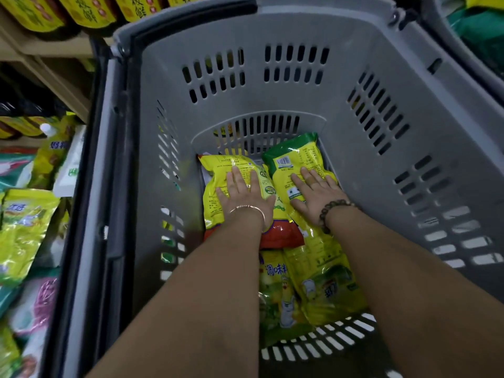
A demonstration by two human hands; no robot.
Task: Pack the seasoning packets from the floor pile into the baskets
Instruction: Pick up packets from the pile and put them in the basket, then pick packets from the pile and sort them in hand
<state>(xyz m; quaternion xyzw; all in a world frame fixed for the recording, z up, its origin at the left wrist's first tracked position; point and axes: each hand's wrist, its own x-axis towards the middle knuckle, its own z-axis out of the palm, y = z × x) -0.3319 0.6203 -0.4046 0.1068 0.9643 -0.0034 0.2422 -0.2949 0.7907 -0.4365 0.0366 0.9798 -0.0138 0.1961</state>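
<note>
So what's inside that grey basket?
Inside the grey basket lie yellow seasoning packets, layered on its floor. The left hand and right hand press flat on the top two. Anything under them is hidden.

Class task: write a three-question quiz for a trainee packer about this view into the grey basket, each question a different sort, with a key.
1. True or false: both hands lie flat on packets inside the grey basket.
2. The right hand presses a yellow packet whose top edge is: A) green B) blue C) black
3. Fill in: the left hand wears a thin ____ at the wrist.

Key: 1 true; 2 A, the green-topped packet; 3 bangle.
</note>
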